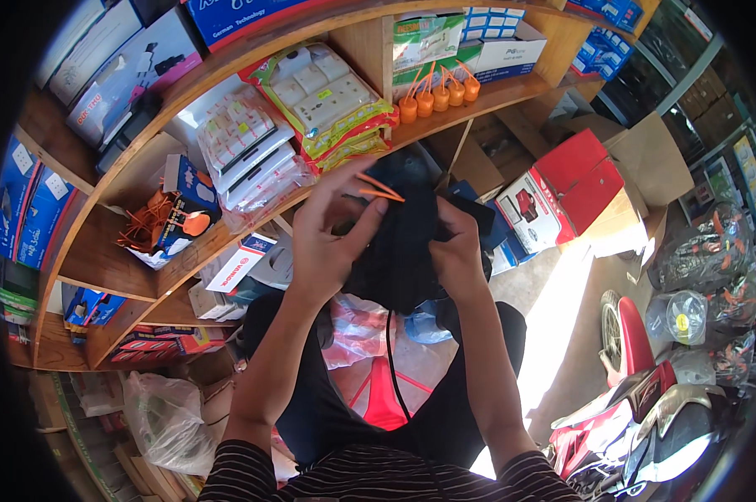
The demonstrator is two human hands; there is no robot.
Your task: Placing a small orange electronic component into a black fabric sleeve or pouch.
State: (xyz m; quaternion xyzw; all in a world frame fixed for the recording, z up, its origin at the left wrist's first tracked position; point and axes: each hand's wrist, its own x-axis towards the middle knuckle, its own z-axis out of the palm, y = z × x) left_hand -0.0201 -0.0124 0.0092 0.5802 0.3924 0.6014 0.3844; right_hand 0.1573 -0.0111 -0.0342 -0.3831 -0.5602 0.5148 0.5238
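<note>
In front of my chest, between my hands, is a dark black bundle [399, 251]; its details are lost in shadow. My left hand [328, 238] is closed, with thumb and fingers pinching two thin orange wires [382, 191] whose ends stick out over the black bundle. Whatever the wires lead to inside the palm is hidden. My right hand [461, 251] is closed on the right edge of the black bundle, thumb on top. A thin black cord [390, 360] hangs below the bundle toward my lap.
Ahead, a wooden shelf [177, 272] holds packaged white sockets [319, 100], several orange lamp holders [440, 92], and a box of orange wired parts [173, 217]. At right are a red and white carton [553, 188] and a parked motorbike [645, 418]. A clear plastic bag [169, 427] lies left.
</note>
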